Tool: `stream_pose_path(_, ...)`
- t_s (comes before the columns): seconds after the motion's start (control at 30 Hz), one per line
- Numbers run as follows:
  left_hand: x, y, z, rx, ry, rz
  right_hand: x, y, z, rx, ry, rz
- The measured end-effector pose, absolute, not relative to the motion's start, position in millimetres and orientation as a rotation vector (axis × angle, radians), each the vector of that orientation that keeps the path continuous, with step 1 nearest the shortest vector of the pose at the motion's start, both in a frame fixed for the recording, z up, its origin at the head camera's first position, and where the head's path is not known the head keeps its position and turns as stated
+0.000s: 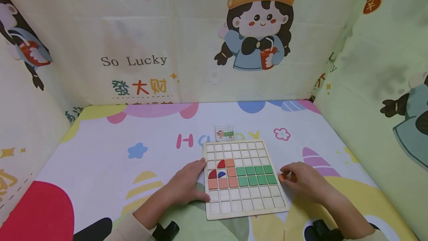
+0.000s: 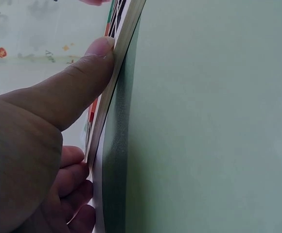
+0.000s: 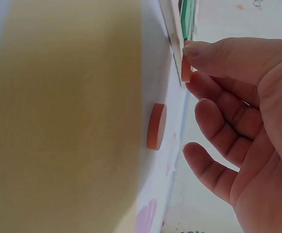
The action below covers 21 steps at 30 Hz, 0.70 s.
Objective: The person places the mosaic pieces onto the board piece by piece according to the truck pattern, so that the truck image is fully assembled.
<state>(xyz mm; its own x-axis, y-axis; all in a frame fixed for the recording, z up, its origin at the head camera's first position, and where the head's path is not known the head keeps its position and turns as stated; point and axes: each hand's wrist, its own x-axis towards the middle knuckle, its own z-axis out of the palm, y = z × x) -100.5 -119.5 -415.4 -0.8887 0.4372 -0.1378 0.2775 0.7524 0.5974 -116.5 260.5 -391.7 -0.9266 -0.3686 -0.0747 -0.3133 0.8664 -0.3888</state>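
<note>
A light wooden grid board [image 1: 230,206] lies on the table, partly filled with green tiles [image 1: 255,175], salmon tiles [image 1: 223,183] and red quarter-round pieces [image 1: 212,174]. One cell holds a blue and white piece [image 1: 221,174]. My left hand [image 1: 187,181] rests at the board's left edge; its thumb [image 2: 78,80] touches the rim and the other fingers lie alongside. Beside the right edge, my right hand [image 1: 302,179] pinches a small orange tile [image 3: 186,62] between thumb and forefinger. Another orange piece [image 3: 155,127] with a curved side is on the tablecloth below that hand.
Behind the board, against its far edge, a small picture card [image 1: 225,133] shows a grid with a coloured figure. The patterned tablecloth [image 1: 100,159] spreads around the board. Printed cloth walls [image 1: 194,40] enclose the back and both sides.
</note>
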Motion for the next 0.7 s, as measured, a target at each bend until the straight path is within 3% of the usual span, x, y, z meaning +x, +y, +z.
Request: stream_pose_path(0.7,-102,-119,-419,0.563,2.679,0.847,-108,232,-387,-0.831,2.971,-0.622)
